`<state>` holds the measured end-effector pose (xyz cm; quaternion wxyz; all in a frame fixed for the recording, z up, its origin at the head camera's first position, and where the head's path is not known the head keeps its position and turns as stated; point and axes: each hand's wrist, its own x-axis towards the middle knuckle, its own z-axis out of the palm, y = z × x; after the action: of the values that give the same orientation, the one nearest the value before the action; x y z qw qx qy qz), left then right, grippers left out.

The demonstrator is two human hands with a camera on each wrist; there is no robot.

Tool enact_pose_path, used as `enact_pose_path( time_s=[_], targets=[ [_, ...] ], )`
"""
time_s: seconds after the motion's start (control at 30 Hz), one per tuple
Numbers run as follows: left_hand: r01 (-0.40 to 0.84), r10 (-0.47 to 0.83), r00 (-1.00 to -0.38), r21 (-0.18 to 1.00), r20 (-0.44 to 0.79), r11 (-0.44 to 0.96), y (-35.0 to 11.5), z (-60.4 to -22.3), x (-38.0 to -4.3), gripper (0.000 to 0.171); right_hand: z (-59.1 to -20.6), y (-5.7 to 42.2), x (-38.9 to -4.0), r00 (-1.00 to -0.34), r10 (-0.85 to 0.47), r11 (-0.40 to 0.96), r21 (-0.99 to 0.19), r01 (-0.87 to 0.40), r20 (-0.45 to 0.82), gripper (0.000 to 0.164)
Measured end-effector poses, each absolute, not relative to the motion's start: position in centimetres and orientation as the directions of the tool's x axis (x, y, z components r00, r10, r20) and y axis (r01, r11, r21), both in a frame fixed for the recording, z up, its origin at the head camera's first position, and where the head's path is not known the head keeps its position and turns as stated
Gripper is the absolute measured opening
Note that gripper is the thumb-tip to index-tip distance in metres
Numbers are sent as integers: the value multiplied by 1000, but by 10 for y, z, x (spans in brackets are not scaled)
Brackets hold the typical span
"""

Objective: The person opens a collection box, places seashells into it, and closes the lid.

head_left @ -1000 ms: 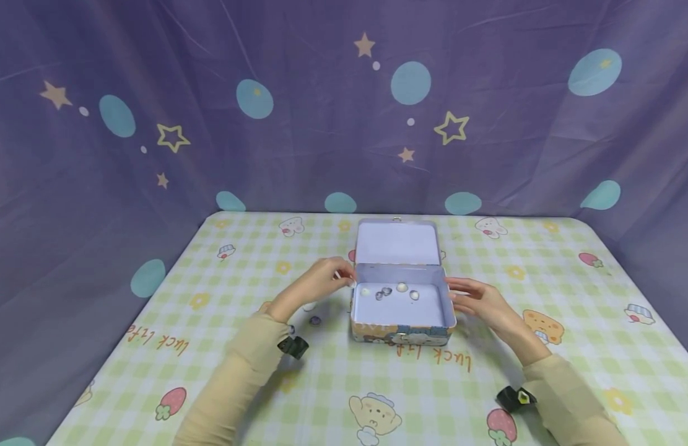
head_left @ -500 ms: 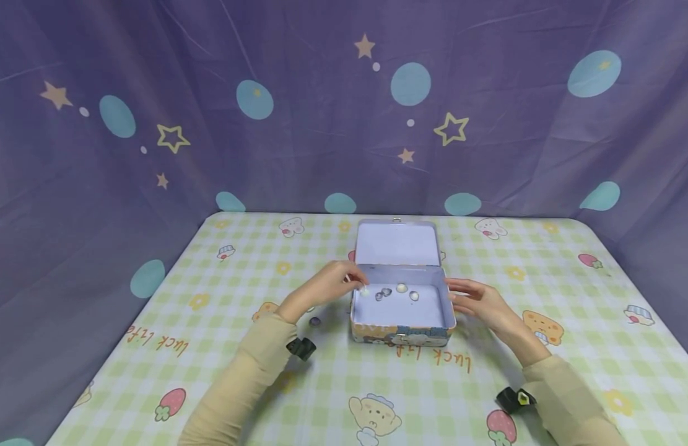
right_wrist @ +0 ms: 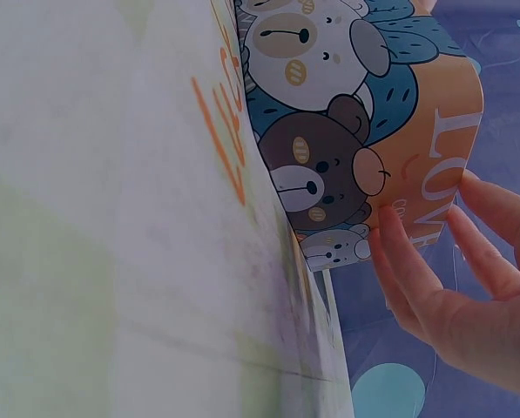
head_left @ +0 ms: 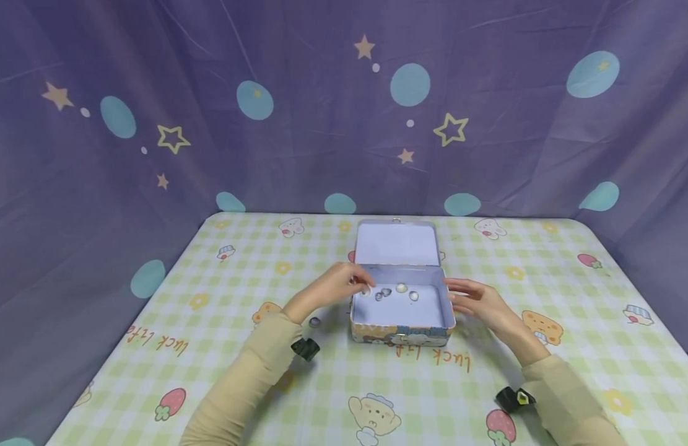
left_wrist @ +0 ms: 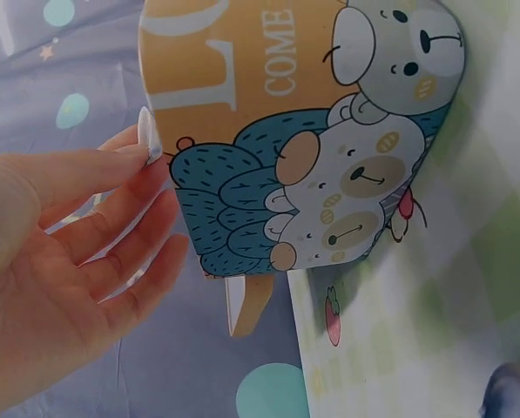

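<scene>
My left hand (head_left: 339,284) pinches a small white seashell (left_wrist: 147,133) between thumb and fingertips. It reaches over the left rim of an open tin box (head_left: 402,336), whose outside is printed with cartoon bears. Inside, on the pale floor, lie several small shells, among them a whitish shell (head_left: 402,288) and another near the middle right (head_left: 413,296). My right hand (head_left: 483,305) rests its extended fingers against the box's right side; in the right wrist view the fingertips (right_wrist: 388,218) touch the printed wall.
The hinged lid (head_left: 396,243) stands raised at the back of the box. A dark shell (head_left: 314,322) lies on the checked tablecloth (head_left: 299,396), left of the box and close to my left forearm. A purple patterned curtain (head_left: 332,136) hangs behind the table.
My left hand has moved right, from outside the box's left rim to over its inside, carrying the white seashell. My right hand stays at the box's right side.
</scene>
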<state>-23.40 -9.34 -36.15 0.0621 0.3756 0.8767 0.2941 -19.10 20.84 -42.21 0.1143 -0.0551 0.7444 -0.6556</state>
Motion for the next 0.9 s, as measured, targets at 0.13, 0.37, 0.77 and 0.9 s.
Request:
enact_pose_path(
  time_s=[0.13,0.37,0.77,0.9],
  targets=[
    [625,698,-708,557,107,547,-93,-363,-235,13,-424,209,-192,-968,-232,139,-988,64,-95,58],
    [613,674,-726,575,139,542,-99,-360,-233,13,-424,209,-192,-968,-229,141,-988,67,-98,58],
    [569,604,-777,610,178,551,-126,-369,-224,12,-424,209,-191,-967,-236,141,-988,59,-91,58],
    [555,582,-793,612,183,563,-135,-375,-225,12,-426,211,-191,-968,-240,144,-989,39,-73,57]
  ],
)
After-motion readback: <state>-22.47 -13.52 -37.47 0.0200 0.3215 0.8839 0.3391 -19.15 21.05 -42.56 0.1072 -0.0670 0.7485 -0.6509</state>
